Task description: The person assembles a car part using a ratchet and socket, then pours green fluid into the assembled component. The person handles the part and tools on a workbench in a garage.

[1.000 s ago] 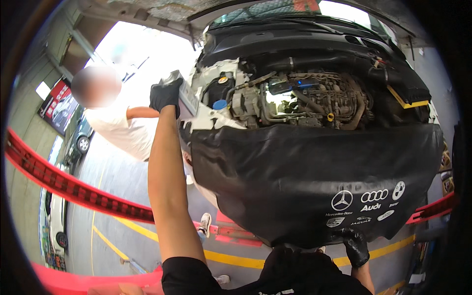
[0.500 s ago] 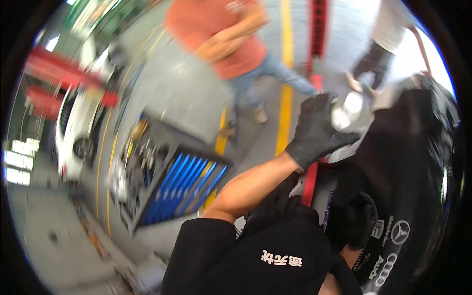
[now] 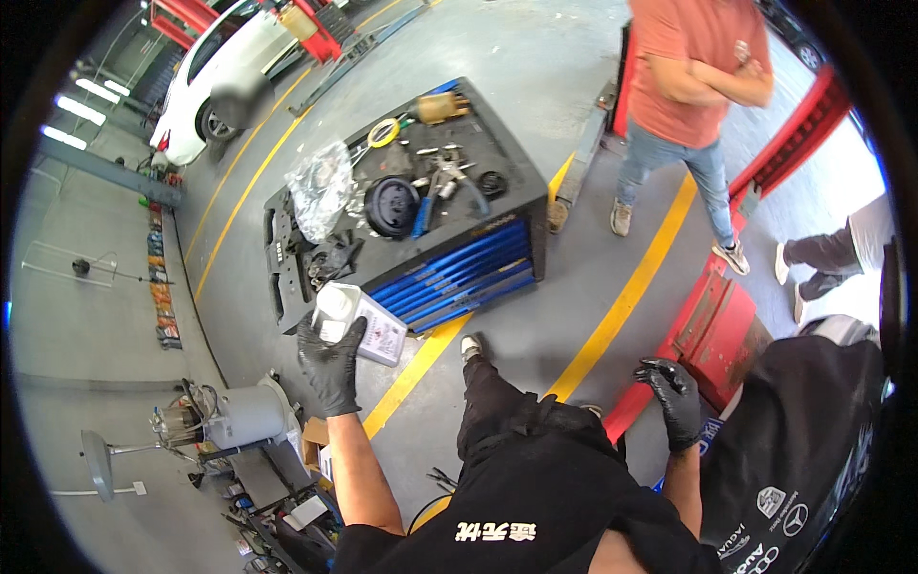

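Observation:
My left hand (image 3: 331, 365), in a black glove, is closed round a pale plastic bottle (image 3: 382, 335) with a white cap. The bottle is tilted, in front of the near left corner of a tool cart (image 3: 516, 196). Part of its near side is hidden by the glove. My right hand (image 3: 674, 400), gloved too, hangs beside the red lift arm (image 3: 626, 413) with its fingers loosely bent and apart. Nothing shows in it. Close by on its right lies a black fender cover (image 3: 813, 411) over a car.
On the cart lie pliers (image 3: 448, 177), a round black cap (image 3: 390, 206), a clear plastic bag (image 3: 320, 187) and a yellow tape roll (image 3: 383, 132). A person in an orange shirt (image 3: 684, 115) stands beyond. A grey cylindrical machine (image 3: 244, 416) stands at left.
My view has turned right to left, away from the car, toward the cart. My left hand has carried the bottle from beside the covered car to the cart. My right hand has come off the cover.

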Action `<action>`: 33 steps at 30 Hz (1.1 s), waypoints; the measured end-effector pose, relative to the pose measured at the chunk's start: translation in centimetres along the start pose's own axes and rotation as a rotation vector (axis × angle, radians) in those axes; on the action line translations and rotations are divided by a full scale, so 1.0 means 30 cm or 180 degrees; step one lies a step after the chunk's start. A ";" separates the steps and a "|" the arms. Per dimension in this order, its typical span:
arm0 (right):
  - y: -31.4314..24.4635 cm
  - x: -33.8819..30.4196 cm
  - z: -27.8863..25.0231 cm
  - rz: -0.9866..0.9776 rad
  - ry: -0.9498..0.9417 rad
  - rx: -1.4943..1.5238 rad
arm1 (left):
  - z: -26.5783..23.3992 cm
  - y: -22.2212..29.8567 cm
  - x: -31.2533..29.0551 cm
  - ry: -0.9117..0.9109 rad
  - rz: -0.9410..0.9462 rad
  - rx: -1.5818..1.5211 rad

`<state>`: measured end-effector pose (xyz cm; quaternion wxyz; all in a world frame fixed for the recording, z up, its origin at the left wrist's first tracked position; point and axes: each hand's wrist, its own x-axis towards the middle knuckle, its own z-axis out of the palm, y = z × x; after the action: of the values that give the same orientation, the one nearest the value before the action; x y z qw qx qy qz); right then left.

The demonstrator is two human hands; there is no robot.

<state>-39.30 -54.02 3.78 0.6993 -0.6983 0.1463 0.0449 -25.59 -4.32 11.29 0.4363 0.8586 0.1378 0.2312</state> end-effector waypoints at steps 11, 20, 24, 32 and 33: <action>-0.240 0.430 0.996 0.0103 -0.0951 0.0166 | -0.047 -0.376 0.556 -0.0144 0.0381 0.0219; -0.365 0.671 1.231 -0.0062 -0.1391 -0.0540 | 0.168 -0.377 0.726 0.0375 0.0865 0.0515; -0.361 0.794 1.291 -0.0219 -0.1895 -0.0545 | 0.169 -0.412 0.790 0.0504 0.0451 0.0059; -0.451 0.868 1.382 -0.0723 -0.2543 -0.0987 | 0.183 -0.321 0.616 0.0487 0.0133 0.0249; -0.478 0.846 1.421 -0.0637 -0.2691 -0.1012 | 0.126 -0.316 0.588 0.0420 0.0061 0.0346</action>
<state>-5.22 -15.71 10.03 0.5827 -0.7279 -0.2285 0.2800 -8.89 6.34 6.52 0.3768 0.8652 0.1704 0.2835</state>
